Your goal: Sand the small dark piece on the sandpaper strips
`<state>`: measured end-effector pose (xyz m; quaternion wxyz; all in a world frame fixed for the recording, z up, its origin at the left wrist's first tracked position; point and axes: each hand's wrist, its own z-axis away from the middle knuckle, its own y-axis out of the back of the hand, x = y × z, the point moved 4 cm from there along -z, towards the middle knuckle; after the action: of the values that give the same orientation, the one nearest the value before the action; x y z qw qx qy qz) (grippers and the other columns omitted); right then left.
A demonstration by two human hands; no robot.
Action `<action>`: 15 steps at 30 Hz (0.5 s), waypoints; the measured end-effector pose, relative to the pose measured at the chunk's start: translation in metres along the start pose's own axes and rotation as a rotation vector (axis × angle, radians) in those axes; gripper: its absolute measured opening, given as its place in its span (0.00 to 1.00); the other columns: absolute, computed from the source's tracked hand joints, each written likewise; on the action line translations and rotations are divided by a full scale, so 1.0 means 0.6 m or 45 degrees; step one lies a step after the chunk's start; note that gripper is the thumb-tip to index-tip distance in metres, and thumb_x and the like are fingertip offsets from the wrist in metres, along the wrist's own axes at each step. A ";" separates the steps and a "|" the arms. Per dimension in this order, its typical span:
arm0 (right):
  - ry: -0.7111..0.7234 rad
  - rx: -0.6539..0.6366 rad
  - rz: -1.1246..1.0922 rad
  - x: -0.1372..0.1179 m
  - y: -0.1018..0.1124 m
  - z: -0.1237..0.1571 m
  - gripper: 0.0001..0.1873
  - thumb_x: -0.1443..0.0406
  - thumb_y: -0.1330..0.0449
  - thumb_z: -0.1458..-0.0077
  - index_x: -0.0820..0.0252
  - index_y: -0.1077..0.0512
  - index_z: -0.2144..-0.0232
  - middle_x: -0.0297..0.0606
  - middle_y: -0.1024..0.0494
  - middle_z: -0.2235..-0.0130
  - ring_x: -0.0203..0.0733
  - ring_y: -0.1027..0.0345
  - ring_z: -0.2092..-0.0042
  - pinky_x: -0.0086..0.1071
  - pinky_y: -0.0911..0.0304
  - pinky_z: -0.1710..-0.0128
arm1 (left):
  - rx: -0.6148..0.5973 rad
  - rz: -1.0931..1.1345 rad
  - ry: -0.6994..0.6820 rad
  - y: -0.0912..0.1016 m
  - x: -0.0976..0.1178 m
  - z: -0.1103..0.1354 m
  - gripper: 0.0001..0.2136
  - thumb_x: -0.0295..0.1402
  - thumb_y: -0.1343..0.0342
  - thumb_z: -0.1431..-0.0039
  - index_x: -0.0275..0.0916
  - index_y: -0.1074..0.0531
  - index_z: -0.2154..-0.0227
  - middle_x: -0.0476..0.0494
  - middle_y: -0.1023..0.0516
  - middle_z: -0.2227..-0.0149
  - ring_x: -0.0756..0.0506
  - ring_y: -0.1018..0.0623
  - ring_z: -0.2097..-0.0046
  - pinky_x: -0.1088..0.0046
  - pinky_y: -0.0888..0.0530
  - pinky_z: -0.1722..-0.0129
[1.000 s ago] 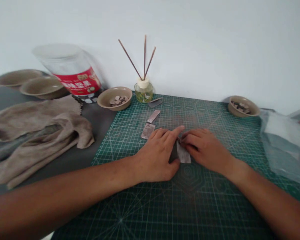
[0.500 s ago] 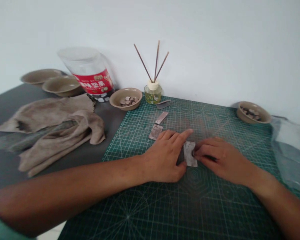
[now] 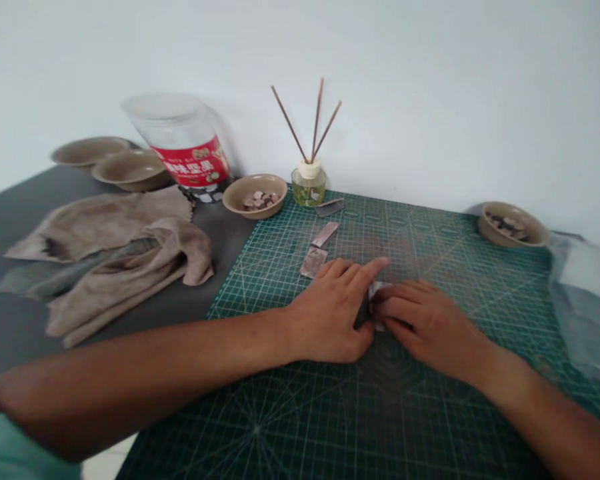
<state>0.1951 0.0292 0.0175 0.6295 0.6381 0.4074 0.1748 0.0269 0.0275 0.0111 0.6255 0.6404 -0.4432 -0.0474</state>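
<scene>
Flat on the green cutting mat (image 3: 280, 400), my left hand (image 3: 327, 317) has its fingers spread, with thumb and index finger on either side of a dark patch. A small grey-brown rectangular piece (image 3: 375, 287) lies at that gap, mostly covered by my right hand (image 3: 430, 323). The right fingertips are pinched together over this piece; whatever is between them is hidden. Beyond the left fingers lie a square mottled piece (image 3: 313, 262) and a narrow strip (image 3: 326, 234) of similar look.
Crumpled brown cloth (image 3: 115, 230) lies left, near two bowls (image 3: 130, 170) and a red-labelled jar (image 3: 193, 163). A bowl of small chips (image 3: 255, 197) and a reed diffuser (image 3: 309, 185) stand behind. Right are another bowl (image 3: 513, 227) and a plastic bag (image 3: 587, 313).
My right hand has moved left across the small rectangular piece, covering most of it. My left hand stays spread in place. The view has shifted slightly.
</scene>
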 end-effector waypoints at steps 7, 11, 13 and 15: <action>0.002 -0.125 -0.099 0.011 0.004 0.005 0.06 0.67 0.42 0.36 0.53 0.25 0.64 0.32 0.21 0.60 0.42 0.29 0.58 0.39 0.42 0.55 | 0.006 0.007 0.009 0.000 -0.001 0.000 0.41 0.34 0.42 0.48 0.34 0.53 0.33 0.35 0.31 0.41 0.34 0.36 0.40 0.49 0.39 0.39; -0.020 0.020 0.029 0.008 0.001 -0.003 0.06 0.69 0.43 0.36 0.57 0.25 0.62 0.37 0.22 0.57 0.46 0.30 0.56 0.41 0.42 0.55 | 0.011 0.007 0.002 -0.001 -0.001 0.000 0.41 0.33 0.41 0.49 0.35 0.52 0.33 0.36 0.31 0.42 0.34 0.35 0.41 0.50 0.39 0.39; -0.088 0.073 0.092 0.018 0.006 -0.007 0.05 0.69 0.42 0.36 0.59 0.25 0.62 0.39 0.22 0.57 0.47 0.30 0.55 0.41 0.42 0.56 | 0.013 -0.003 0.012 0.000 -0.002 0.000 0.41 0.33 0.41 0.49 0.34 0.52 0.33 0.35 0.32 0.41 0.34 0.35 0.40 0.49 0.39 0.39; -0.079 0.009 0.044 0.021 0.009 -0.005 0.05 0.68 0.42 0.36 0.57 0.25 0.63 0.38 0.22 0.59 0.45 0.30 0.57 0.41 0.42 0.55 | 0.013 -0.004 0.018 0.000 -0.002 -0.001 0.41 0.33 0.42 0.48 0.35 0.53 0.33 0.35 0.32 0.41 0.34 0.36 0.40 0.49 0.39 0.38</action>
<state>0.2024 0.0413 0.0196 0.6365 0.6523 0.3773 0.1643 0.0263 0.0286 0.0103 0.6253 0.6445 -0.4380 -0.0415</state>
